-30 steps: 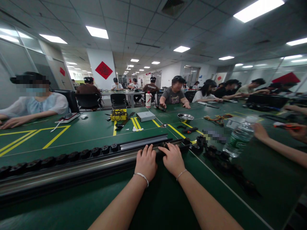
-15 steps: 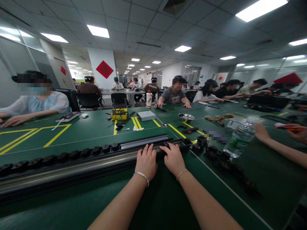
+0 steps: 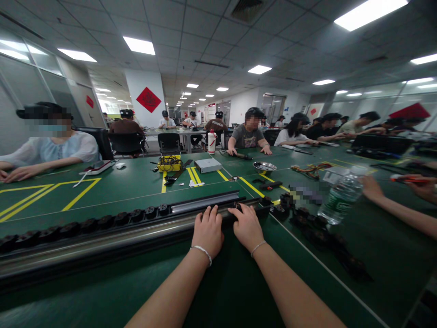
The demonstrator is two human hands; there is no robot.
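Note:
A long metal rail [image 3: 136, 234] with black edges runs from the left edge to the middle of the green table. My left hand [image 3: 209, 231] lies on its near side, fingers stretched over the metal and slightly apart. Beside it, my right hand [image 3: 248, 228] rests near the rail's right end. Its thumb and fingertips close around a small dark part [image 3: 238, 206], mostly hidden by the fingers. Behind the rail, several black round pieces [image 3: 122, 218] stand in a row, ending at a paler strip [image 3: 205, 202].
More black pieces [image 3: 336, 243] lie to the right, near a water bottle [image 3: 341, 196]. Another person's arm [image 3: 396, 205] reaches in there. A metal bowl [image 3: 265, 167], a grey box [image 3: 208, 165] and a yellow box with cables [image 3: 170, 162] stand farther back. Co-workers sit around the table.
Both my hands stay in nearly the same place on the rail. Across the table, a person's hand has shifted slightly right with a dark tool.

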